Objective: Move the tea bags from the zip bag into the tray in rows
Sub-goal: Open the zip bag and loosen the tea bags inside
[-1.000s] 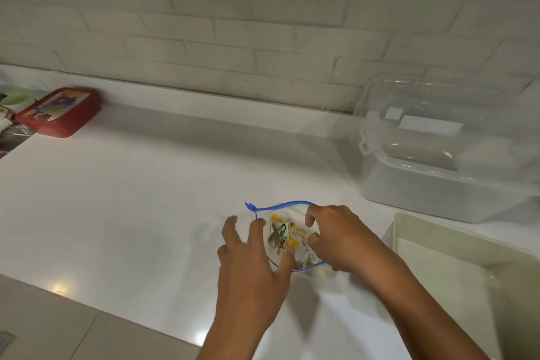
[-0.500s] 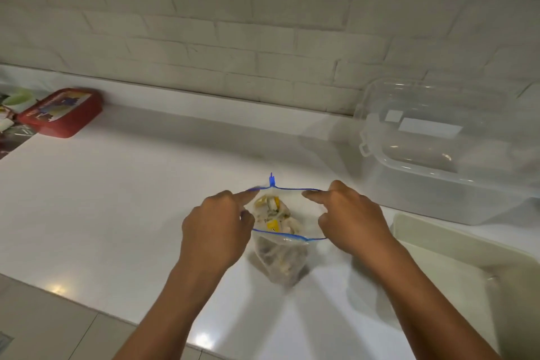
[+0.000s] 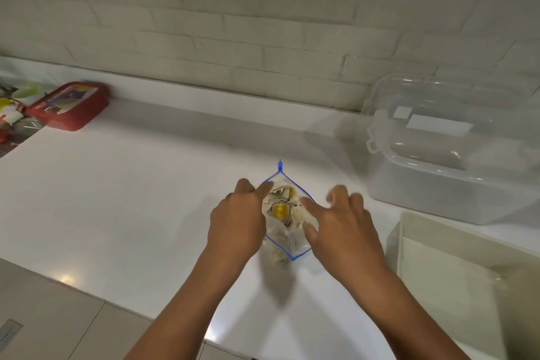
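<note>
My left hand [image 3: 238, 221] pinches the zip bag [image 3: 287, 242] rim; my right hand [image 3: 342, 221] hovers, fingers spread, above tea bags [image 3: 280, 206].

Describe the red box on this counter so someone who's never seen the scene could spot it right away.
Start at the white brick wall and follow the white counter along it to the far left. There lies a flat red box with rounded corners and a picture label on its lid, the only red container in view; the clear tub sits far right.

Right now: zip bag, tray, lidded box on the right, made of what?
Zip bag: thin clear plastic film, blue zip rim; tea bags show through.
Tray: looks like opaque off-white rigid plastic, matte.
Lidded box: translucent rigid plastic, glossy highlights.
</note>
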Demonstrator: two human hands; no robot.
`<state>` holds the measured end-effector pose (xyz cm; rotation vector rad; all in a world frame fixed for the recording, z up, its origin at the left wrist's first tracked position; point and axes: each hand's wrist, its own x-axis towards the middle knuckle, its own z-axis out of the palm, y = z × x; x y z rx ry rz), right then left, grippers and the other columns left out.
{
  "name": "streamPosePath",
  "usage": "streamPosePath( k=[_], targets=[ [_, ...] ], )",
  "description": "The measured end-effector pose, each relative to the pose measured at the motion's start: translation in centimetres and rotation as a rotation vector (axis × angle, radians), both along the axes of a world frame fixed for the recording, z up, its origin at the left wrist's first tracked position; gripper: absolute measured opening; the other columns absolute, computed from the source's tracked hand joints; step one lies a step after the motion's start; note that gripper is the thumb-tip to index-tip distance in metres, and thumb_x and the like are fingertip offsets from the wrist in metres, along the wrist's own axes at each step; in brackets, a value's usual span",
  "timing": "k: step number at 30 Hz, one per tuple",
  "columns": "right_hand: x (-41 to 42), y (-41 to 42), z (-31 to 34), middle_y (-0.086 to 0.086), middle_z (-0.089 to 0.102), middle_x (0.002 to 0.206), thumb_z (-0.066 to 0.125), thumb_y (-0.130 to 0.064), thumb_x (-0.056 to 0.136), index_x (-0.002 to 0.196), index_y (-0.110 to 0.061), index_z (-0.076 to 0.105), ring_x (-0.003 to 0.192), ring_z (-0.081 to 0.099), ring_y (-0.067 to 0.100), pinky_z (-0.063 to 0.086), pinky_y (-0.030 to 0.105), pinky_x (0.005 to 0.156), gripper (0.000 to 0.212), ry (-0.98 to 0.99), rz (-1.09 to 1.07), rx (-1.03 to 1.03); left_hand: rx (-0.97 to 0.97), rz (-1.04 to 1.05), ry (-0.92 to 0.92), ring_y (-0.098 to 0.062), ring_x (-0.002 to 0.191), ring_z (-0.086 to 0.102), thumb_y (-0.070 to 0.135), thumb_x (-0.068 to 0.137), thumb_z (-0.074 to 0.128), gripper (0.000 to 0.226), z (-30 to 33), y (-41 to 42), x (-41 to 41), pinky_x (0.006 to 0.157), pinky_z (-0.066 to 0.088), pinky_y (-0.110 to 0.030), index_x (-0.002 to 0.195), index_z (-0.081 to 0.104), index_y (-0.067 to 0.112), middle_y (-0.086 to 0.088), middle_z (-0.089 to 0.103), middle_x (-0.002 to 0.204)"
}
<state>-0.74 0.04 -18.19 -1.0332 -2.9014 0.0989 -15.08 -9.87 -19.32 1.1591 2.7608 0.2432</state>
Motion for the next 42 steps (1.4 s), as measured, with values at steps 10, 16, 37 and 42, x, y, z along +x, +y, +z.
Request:
streamPosePath(
  k=[10,16,37,42],
  targets=[
    [-7.8,2.1,-1.5,0.006,0.051,0.082,0.056,-0.004,0.091,0.103,-0.007,0.065,0.079,0.055,0.025,0.041,0.029,0.066,0.015,-0.165,0.104,-0.276,0.179,0.000,-0.086,-0.022,0.093,0.064,0.014,0.093,0.056,0.046,-0.6,-0.4,-0.2,0.071,0.044,-0.026,0.135,0.055,0.032,0.004,0.048,0.125],
    [-9.9,3.2,-4.7,0.010,0.068,0.107,0.057,-0.010,0.096,0.112,-0.007,0.065,0.092,0.065,0.026,0.050,0.033,0.077,0.019,-0.210,0.072,-0.277,0.207,0.040,-0.118,-0.021,0.098,0.063,0.006,0.092,0.050,0.055,-1.1,-0.6,0.0,0.076,0.045,-0.024,0.141,0.052,0.031,0.005,0.042,0.137],
    [-3.9,3.6,1.2,0.007,0.059,0.103,0.046,-0.002,0.091,0.113,-0.025,0.066,0.071,0.058,0.024,0.052,0.032,0.060,0.038,-0.008,0.173,-0.367,0.145,-0.039,0.053,-0.014,0.084,0.059,0.037,0.097,0.054,0.012,-1.0,-0.9,-0.3,0.065,0.050,-0.029,0.097,0.060,0.027,0.010,0.059,0.105],
    [-2.0,3.5,-2.6,0.008,0.062,0.114,0.051,0.001,0.086,0.122,-0.020,0.063,0.100,0.065,0.030,0.049,0.032,0.071,0.044,-0.174,0.013,-0.281,0.041,-0.016,-0.008,-0.019,0.077,0.060,0.035,0.094,0.054,0.016,-3.5,-2.2,-0.2,0.068,0.053,-0.034,0.088,0.060,0.022,0.006,0.057,0.093]
  ],
)
